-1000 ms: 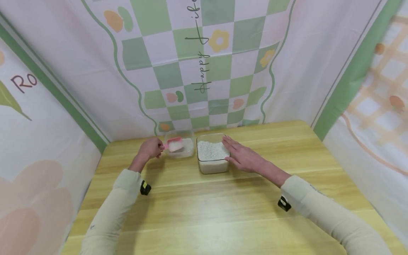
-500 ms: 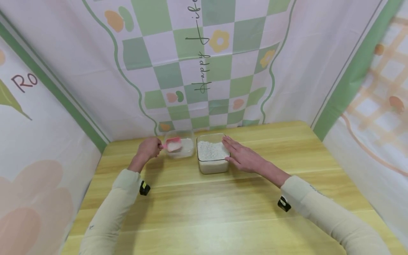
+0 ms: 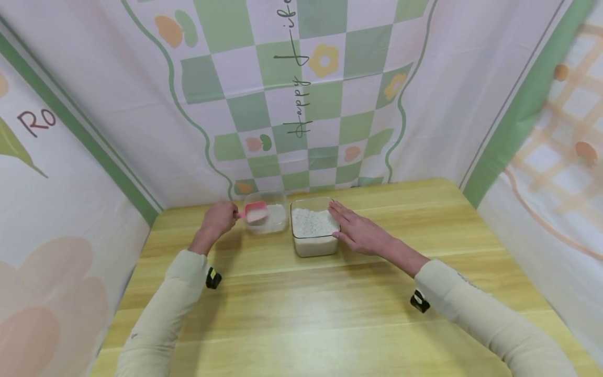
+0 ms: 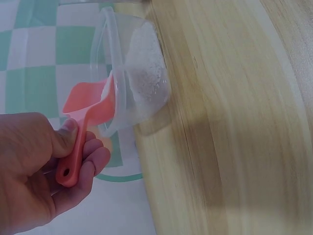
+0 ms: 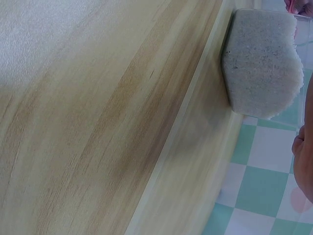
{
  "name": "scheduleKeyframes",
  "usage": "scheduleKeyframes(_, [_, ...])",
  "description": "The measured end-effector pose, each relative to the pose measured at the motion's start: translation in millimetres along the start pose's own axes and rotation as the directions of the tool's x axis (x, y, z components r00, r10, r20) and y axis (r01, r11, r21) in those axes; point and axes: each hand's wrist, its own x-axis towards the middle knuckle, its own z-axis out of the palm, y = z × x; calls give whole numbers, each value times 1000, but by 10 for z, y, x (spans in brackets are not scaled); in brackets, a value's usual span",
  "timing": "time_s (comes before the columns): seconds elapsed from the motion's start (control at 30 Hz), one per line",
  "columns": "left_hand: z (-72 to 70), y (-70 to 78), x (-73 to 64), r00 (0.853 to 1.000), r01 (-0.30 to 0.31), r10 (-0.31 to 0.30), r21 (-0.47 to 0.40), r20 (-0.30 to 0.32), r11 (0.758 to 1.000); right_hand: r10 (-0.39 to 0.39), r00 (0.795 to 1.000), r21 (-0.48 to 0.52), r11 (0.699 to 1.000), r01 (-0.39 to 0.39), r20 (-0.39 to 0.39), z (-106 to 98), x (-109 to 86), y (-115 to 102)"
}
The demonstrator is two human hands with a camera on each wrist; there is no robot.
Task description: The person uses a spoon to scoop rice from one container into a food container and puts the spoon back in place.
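Observation:
My left hand (image 3: 220,219) pinches the handle of a pink scoop (image 4: 93,102), thumb on top and fingers curled beneath. White grains lie in the scoop, which is tilted over the near-left rim of a clear plastic tub (image 4: 119,73). More white grains, like rice, cover the tub's bottom. To its right stands a square glass container (image 3: 314,246), well filled with rice-like grains (image 5: 264,63). Against that container's right rim rests my right hand (image 3: 360,230), its fingers extended. Only part of the right hand (image 5: 304,156) shows at the edge of the right wrist view.
Both containers stand near the back edge of a wooden table (image 3: 301,314). A printed curtain (image 3: 325,104) hangs right behind them, and more fabric hangs at left and right.
The scoop has shifted slightly left and tilted; more of its pink inside shows and less white is visible in it. My right hand and the glass container have stayed still.

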Motion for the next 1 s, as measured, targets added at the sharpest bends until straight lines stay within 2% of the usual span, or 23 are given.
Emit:
scheduleKeyframes(0.3, [-5, 21, 28, 999, -9, 11, 52, -45, 999, -2, 1000, 5, 1000, 2, 1, 3, 1, 9])
scheduleKeyframes(0.47, [-21, 59, 23, 997, -16, 24, 104, -69, 994, 5, 1000, 11, 1000, -5, 9, -5, 0, 7])
scheduleKeyframes(0.8, [-5, 80, 0, 994, -16, 32, 154, -101, 988, 9, 1000, 11, 1000, -9, 12, -26, 7, -11])
scheduleKeyframes(1.0, [-20, 110, -45, 987, -51, 86, 241, -136, 969, 5, 1000, 6, 1000, -5, 9, -23, 2, -8])
